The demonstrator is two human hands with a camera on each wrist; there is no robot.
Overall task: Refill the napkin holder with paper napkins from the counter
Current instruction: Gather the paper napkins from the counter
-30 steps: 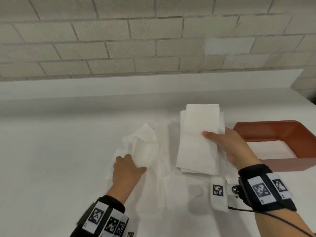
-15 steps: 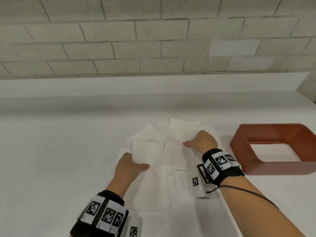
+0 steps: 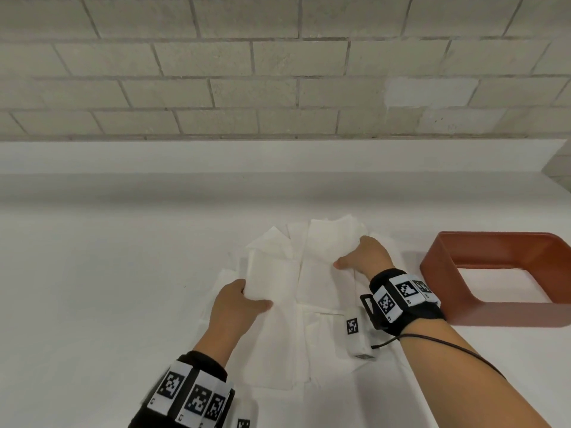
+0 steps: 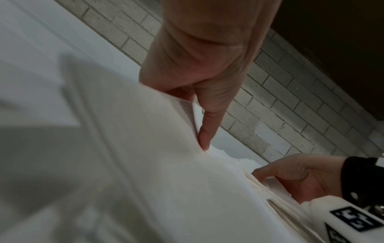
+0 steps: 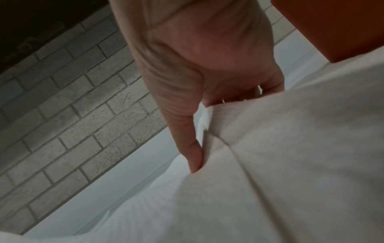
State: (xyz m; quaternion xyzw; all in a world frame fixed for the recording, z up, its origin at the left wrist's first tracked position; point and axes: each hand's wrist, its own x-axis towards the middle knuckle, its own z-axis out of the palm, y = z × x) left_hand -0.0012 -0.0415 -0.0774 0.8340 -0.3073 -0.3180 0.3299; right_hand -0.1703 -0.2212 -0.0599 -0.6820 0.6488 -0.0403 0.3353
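A loose spread of white folded paper napkins lies on the white desk near the middle, overlapping one another in uneven layers. The left hand grips a folded white napkin stack at its near left corner, thumb on top and fingers tucked beneath; the left wrist view shows the thumb pressed down on the paper with the other fingers hidden under the sheet. The right hand grips a second folded white napkin bundle at the far right part of the spread, its far edge lifted and rumpled, the thumb pointing left along the paper. The right wrist view shows that thumb pinching the fold while the fingers curl under the napkin edge.

The reddish-brown rectangular plastic napkin holder stands on the desk to the right of the napkins, apart from them and from both hands, its open middle showing white inside; whether that white is the desk or paper cannot be told. Both wrists carry black bands with black-and-white square marker tags, and a thin dark cable runs along the right forearm. Behind the desk a white ledge runs from left to right, and above it rises a pale grey brick wall.
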